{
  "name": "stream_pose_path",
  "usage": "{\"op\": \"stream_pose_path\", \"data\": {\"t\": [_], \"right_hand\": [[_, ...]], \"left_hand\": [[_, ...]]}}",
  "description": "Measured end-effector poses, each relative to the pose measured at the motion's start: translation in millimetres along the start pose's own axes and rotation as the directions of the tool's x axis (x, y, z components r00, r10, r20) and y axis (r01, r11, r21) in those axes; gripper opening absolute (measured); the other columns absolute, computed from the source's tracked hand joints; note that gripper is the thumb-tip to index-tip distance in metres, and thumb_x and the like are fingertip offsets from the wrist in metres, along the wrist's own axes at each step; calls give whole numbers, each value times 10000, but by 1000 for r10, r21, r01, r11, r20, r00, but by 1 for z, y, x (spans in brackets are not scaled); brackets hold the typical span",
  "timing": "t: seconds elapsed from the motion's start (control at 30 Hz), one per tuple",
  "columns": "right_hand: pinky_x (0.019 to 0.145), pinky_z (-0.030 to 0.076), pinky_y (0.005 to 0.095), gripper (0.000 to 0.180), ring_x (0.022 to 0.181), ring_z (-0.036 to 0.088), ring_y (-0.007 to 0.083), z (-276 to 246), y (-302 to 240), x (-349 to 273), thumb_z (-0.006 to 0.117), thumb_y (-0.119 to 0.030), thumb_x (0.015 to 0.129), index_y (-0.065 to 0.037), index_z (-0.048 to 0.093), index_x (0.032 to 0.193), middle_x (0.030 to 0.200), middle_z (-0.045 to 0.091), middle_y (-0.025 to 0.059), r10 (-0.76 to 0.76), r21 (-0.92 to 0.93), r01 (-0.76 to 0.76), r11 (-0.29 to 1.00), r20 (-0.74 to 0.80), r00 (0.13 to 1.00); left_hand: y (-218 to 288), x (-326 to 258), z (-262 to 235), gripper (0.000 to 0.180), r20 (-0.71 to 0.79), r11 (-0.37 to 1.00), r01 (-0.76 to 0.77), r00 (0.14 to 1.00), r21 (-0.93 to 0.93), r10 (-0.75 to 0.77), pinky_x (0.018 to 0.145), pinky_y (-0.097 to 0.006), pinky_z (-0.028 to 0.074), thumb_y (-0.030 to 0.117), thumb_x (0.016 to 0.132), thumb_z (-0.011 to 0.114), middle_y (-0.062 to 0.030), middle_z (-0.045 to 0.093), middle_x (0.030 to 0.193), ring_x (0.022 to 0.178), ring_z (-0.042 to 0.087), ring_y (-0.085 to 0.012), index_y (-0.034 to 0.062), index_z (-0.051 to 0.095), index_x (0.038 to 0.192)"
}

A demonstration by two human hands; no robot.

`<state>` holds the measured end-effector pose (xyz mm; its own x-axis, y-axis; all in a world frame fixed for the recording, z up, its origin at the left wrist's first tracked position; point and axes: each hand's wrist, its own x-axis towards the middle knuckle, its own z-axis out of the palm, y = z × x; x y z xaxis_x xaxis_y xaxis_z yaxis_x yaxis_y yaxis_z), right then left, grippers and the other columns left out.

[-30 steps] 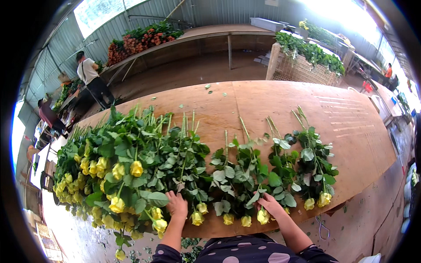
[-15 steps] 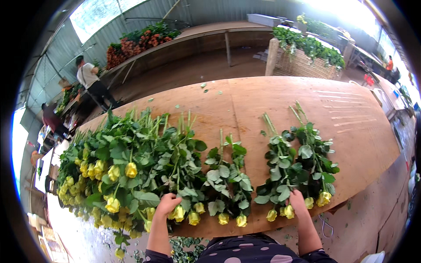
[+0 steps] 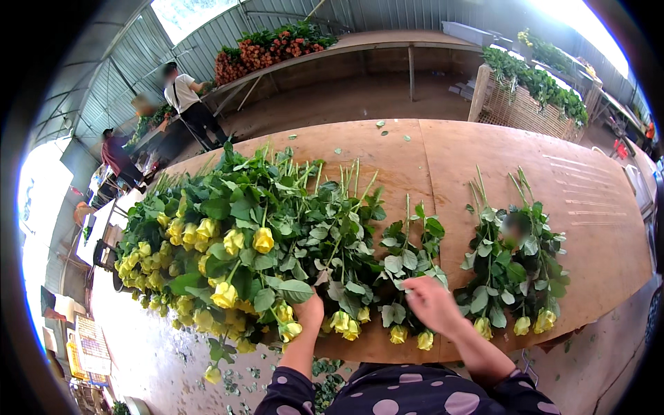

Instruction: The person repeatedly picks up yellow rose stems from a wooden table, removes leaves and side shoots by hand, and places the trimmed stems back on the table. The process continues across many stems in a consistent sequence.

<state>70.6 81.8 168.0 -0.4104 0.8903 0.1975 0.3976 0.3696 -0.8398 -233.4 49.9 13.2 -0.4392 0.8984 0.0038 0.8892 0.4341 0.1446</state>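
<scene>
My left hand (image 3: 310,312) reaches into the right edge of a big heap of yellow roses (image 3: 225,295); leaves hide its fingers. Two yellow blooms hang just left of that wrist. Beside it, on the right, lies a smaller cluster of roses (image 3: 339,321) with blooms toward me. My right hand (image 3: 432,304), fingers loosely apart, hovers over or touches the leaves of a small middle group of roses (image 3: 398,334). Nothing shows in its grasp. Farther right lies another group of roses (image 3: 545,320), stems pointing away; my right forearm passes close to its blooms.
All lie on a broad wooden table (image 3: 484,149) with scattered leaf bits. Behind it stand a long bench with orange-red flowers (image 3: 277,54) and a woven crate of greenery (image 3: 515,100). Two people (image 3: 190,104) stand at the far left. Leaves litter the floor.
My right hand has left the right-hand group and moved left to the middle one. My left hand stays near the heap's edge, now partly behind leaves. The view has swung left.
</scene>
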Motion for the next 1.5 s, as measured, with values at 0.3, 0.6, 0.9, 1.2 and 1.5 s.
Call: {"op": "stream_pose_path", "data": {"t": [0.3, 0.6, 0.9, 1.2, 1.5], "right_hand": [[683, 417, 301, 347, 817, 518, 152, 123, 8, 46, 458, -293, 838, -72, 402, 1100, 934, 540, 39, 380, 657, -726, 205, 630, 677], [559, 437, 232, 267, 613, 452, 78, 108, 34, 43, 459, -95, 784, -62, 442, 1048, 804, 520, 18, 513, 702, -703, 112, 565, 646], [649, 461, 241, 287, 746, 528, 125, 148, 53, 44, 434, -36, 783, 14, 449, 1065, 920, 532, 75, 401, 713, -697, 77, 618, 676], [578, 379, 216, 314, 717, 484, 128, 172, 35, 78, 516, -263, 767, -28, 458, 967, 867, 500, 69, 693, 575, -762, 297, 418, 587], [654, 402, 391, 220, 749, 514, 360, 48, 30, 19, 483, -164, 737, 12, 418, 852, 776, 525, 228, 395, 187, -375, 908, -84, 915]], "left_hand": [[55, -19, -132, 444, -14, 881, -258, 961, -396, 275, 776, -374, 357, 425, 756, 528, -137, 402, 993, 894, 435, -285, -13, 586, 793], [53, -27, -71, 419, 162, 925, -37, 981, -379, 106, 818, -374, 343, 434, 800, 453, -147, 431, 996, 941, 416, -322, 45, 607, 830], [20, -26, -29, 578, 112, 875, 153, 987, -459, -114, 740, -378, 411, 164, 633, 601, -166, 544, 912, 845, 528, -321, 119, 318, 1135], [22, -19, -50, 374, 272, 168, 257, 960, -952, 70, 764, -269, 399, 38, 693, 588, -76, 539, 956, 858, 508, -160, -16, 445, 1035], [24, -13, -38, 433, 236, 889, 177, 968, -422, -81, 786, -405, 385, 159, 648, 564, -237, 531, 932, 853, 503, -372, -58, 441, 1001]]}}
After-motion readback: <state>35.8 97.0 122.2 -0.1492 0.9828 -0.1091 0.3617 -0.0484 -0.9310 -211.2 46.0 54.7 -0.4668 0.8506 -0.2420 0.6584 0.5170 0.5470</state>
